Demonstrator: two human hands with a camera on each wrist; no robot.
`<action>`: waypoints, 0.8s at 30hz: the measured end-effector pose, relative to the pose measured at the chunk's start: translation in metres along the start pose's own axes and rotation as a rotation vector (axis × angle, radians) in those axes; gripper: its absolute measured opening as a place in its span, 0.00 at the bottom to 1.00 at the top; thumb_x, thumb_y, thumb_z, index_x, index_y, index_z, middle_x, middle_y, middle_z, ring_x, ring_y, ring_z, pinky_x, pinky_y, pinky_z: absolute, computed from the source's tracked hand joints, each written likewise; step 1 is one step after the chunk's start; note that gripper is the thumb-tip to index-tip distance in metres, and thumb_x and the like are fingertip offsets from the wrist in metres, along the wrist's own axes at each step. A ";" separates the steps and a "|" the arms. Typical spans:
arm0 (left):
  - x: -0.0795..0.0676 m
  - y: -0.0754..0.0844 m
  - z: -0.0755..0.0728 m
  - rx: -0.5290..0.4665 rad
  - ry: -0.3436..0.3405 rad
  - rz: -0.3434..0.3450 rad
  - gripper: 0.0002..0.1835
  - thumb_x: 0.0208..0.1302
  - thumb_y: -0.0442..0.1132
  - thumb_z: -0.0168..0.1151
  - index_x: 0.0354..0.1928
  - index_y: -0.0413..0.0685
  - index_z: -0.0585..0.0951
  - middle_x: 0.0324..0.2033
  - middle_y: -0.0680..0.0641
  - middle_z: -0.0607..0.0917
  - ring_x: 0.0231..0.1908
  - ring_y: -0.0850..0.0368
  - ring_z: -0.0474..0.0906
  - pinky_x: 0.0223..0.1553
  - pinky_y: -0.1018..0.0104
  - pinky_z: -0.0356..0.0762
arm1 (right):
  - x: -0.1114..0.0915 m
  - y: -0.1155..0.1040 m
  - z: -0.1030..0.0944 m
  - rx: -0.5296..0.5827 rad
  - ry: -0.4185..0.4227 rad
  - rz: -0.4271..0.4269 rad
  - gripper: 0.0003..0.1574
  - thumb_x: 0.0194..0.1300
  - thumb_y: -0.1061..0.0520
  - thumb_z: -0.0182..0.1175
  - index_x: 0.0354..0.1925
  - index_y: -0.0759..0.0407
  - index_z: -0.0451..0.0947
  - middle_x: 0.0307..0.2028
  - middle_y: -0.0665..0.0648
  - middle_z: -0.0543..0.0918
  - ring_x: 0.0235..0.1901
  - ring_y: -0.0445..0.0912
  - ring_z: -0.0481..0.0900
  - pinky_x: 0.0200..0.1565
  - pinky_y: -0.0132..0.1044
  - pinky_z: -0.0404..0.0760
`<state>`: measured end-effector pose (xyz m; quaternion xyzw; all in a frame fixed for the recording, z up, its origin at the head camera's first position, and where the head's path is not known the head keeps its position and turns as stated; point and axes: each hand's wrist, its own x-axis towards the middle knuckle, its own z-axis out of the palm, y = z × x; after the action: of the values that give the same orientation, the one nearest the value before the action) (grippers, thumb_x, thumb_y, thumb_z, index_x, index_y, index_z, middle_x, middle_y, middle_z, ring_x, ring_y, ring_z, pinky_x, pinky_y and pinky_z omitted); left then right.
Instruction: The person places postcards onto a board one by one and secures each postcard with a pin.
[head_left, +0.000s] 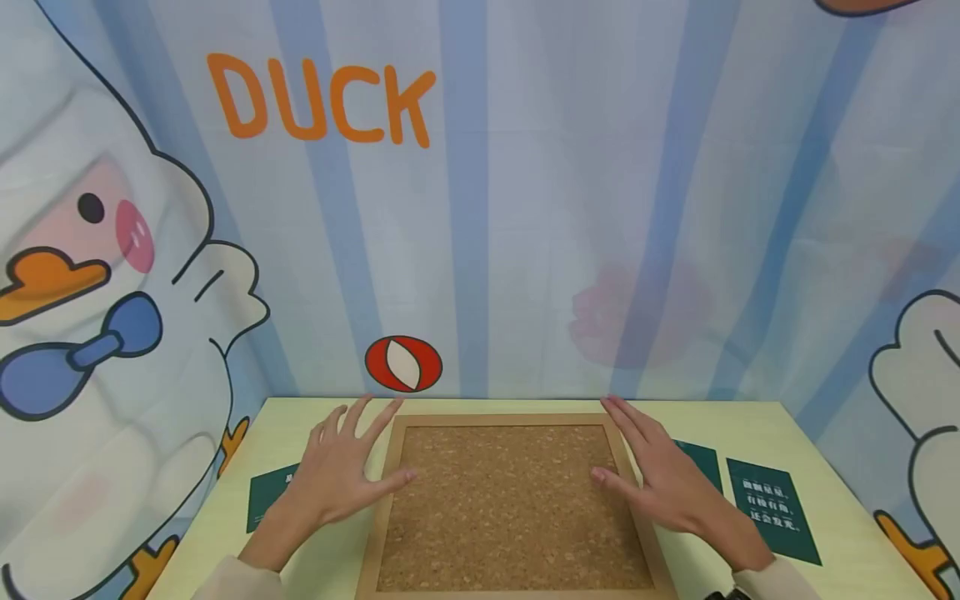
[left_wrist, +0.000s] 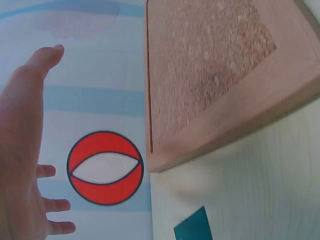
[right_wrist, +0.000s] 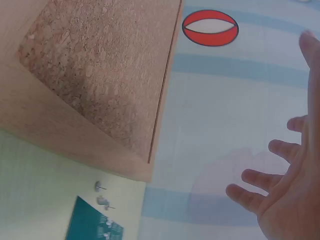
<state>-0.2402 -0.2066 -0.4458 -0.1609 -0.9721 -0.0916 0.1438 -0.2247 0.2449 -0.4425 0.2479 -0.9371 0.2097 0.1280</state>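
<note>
Far left we've got a big white duck printed on the blue-striped curtain, with a blue bow and an orange bill; then comes a green card on the pale tabletop, partly hidden behind the left arm, so we only catch a bit of its white print.

Next up, the left hand, out of a cream sleeve; its fingers are spread wide and hold nothing, tips toward the curtain, while the thumb overlaps the left side of the board in the head view; we can't tell from there whether they touch.

Above that we see orange DUCK lettering; lower down, a red and white ball is printed just over the board's far left corner.

The board itself lies flat in the middle of the tabletop, between the two hands; cork face up, wooden frame all round.

On its right side is the right hand; fingers fairly straight and close together, thumb held well apart over the cork, nothing gripped; again, we can't tell about contact. The right wrist view shows a few small pins near a board corner; further right, one green card sits partly behind that hand, another shows three lines of white characters.
</note>
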 end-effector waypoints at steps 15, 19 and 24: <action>-0.017 -0.064 -0.001 -0.065 -0.117 -0.344 0.61 0.58 0.82 0.55 0.80 0.46 0.56 0.62 0.24 0.70 0.53 0.23 0.72 0.43 0.28 0.75 | -0.019 0.026 0.006 0.373 0.091 0.223 0.37 0.86 0.48 0.40 0.82 0.62 0.47 0.74 0.72 0.61 0.63 0.70 0.72 0.53 0.65 0.79; -0.024 -0.082 0.001 -0.076 -0.187 -0.451 0.65 0.56 0.85 0.51 0.77 0.38 0.57 0.60 0.19 0.69 0.52 0.17 0.69 0.44 0.23 0.71 | -0.024 0.031 0.008 0.498 0.081 0.324 0.36 0.88 0.47 0.33 0.80 0.68 0.48 0.71 0.74 0.65 0.61 0.69 0.75 0.49 0.54 0.84; -0.032 -0.100 0.005 -0.108 -0.261 -0.582 0.70 0.53 0.87 0.50 0.75 0.29 0.55 0.60 0.12 0.62 0.57 0.09 0.61 0.52 0.16 0.63 | -0.032 0.037 0.012 0.679 0.026 0.498 0.41 0.86 0.38 0.29 0.80 0.66 0.48 0.71 0.73 0.64 0.60 0.66 0.73 0.50 0.48 0.85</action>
<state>-0.2463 -0.3079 -0.4737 0.1062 -0.9813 -0.1592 -0.0230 -0.2188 0.2823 -0.4759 0.0395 -0.8443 0.5344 -0.0037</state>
